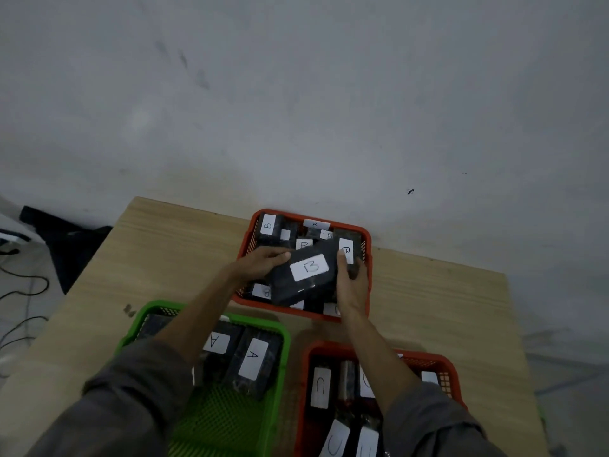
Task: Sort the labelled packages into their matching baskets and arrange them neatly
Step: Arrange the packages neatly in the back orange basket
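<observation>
Both hands, left [263, 262] and right [352, 285], fingers curled round package B [304, 275]; held over its matching far basket [366, 235], likely to lay it flat.

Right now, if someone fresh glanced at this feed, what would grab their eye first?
Probably the black package with the white B label, gripped between the left hand and the right hand over the far orange basket, which is already crowded with B-labelled packages. Next, the bright green basket at near left holding A-labelled packages, and the near orange basket at right with C-labelled ones.
</observation>
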Demonstrator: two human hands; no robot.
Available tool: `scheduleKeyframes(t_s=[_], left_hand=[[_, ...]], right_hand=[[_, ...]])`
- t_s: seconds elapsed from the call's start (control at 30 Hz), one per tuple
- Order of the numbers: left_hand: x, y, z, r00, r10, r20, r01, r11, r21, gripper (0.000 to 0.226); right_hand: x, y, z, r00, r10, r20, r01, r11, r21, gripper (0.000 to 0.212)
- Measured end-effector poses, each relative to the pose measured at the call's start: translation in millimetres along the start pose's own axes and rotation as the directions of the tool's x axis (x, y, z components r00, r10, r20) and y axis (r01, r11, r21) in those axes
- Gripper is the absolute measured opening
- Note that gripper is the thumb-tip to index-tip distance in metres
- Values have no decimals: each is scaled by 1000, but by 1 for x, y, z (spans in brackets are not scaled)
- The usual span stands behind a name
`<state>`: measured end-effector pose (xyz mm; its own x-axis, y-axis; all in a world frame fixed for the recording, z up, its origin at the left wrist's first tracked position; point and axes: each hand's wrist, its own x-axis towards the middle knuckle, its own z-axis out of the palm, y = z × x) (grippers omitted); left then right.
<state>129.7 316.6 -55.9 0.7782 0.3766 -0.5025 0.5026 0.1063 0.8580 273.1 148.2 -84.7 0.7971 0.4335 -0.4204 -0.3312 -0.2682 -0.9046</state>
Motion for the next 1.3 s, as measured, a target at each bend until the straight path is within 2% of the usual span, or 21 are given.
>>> scheduleKeyframes(t_s=[0.1, 0.17, 0.27, 0.4, 0.53, 0.67, 0.83, 0.93, 1.0, 1.07, 1.23, 1.3], left_hand=[[10, 13, -3, 996, -21, 81, 12, 994, 111, 37], [16, 17, 7, 998, -16, 56, 9, 992, 127, 34], [25, 9, 32, 994, -1, -110, 8, 998, 63, 25], [35, -14, 58, 954, -6, -301, 60, 983, 172, 42], [31, -23, 64, 912, -27, -410, 51, 998, 47, 50], [27, -25, 66, 912, 20, -409, -10, 1000, 27, 43], [26, -24, 73, 924, 20, -381, -18, 1000, 10, 50], [24, -27, 85, 848, 9, -530, 47, 995, 91, 55], [20, -31, 91, 818, -25, -575, 125, 983, 135, 59], [18, -35, 95, 837, -52, -545, 146, 981, 131, 59], [15, -37, 91, 884, 9, -467, 12, 999, 42, 49], [13, -39, 89, 887, 0, -463, 19, 999, 37, 49]], right_hand=[[0, 0, -11, 984, 50, 168, -24, 988, -153, 69], [-1, 8, -18, 982, 65, 175, -32, 982, -184, 68], [-3, 18, -30, 993, 78, 89, -61, 981, -183, 67], [-4, 25, -41, 997, 56, 52, -32, 927, -374, 66], [-9, 26, -40, 1000, -15, 4, 15, 853, -522, 68], [-12, 25, -40, 994, -99, -40, 60, 830, -554, 64], [-7, 29, -52, 996, -70, -60, 21, 802, -598, 67], [-6, 29, -52, 997, -59, -56, 12, 790, -614, 69], [-7, 29, -50, 996, -61, -57, 13, 789, -614, 69], [-9, 30, -48, 996, -74, -50, 29, 797, -603, 69], [-13, 34, -49, 994, -101, -36, 65, 831, -553, 67], [-12, 35, -50, 994, -105, -35, 68, 827, -559, 67]])
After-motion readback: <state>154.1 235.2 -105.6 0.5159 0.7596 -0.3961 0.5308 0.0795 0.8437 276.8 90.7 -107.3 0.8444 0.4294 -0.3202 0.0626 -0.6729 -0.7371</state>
